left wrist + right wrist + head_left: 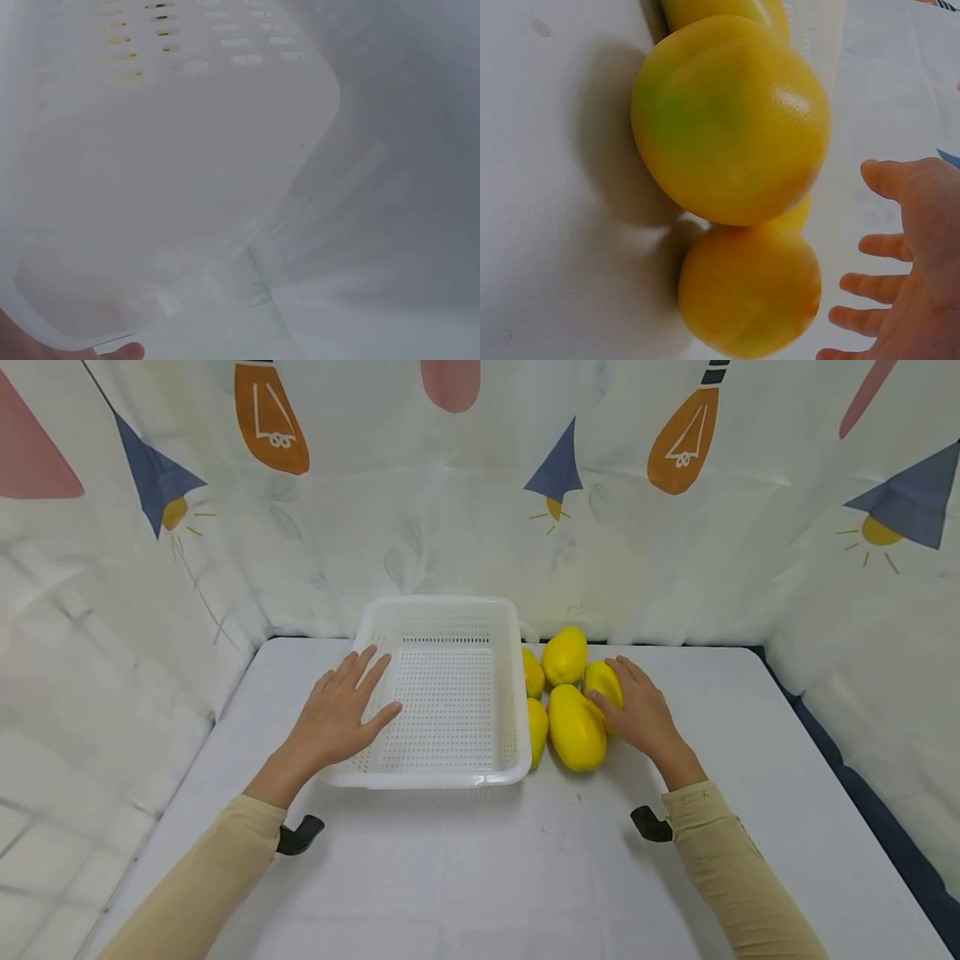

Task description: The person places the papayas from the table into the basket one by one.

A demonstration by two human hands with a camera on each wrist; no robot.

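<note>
Just right of the white basket [442, 693], five smooth, firm, probably slippery yellow peppers [576, 727] suit a broad cupped hold; the right hand [637, 714] lies open-fingered on one, the left hand [337, 718] flat on the basket's rim.

Staged recording booth: patterned curtain [480, 527] walls enclose white table [525, 860].
</note>
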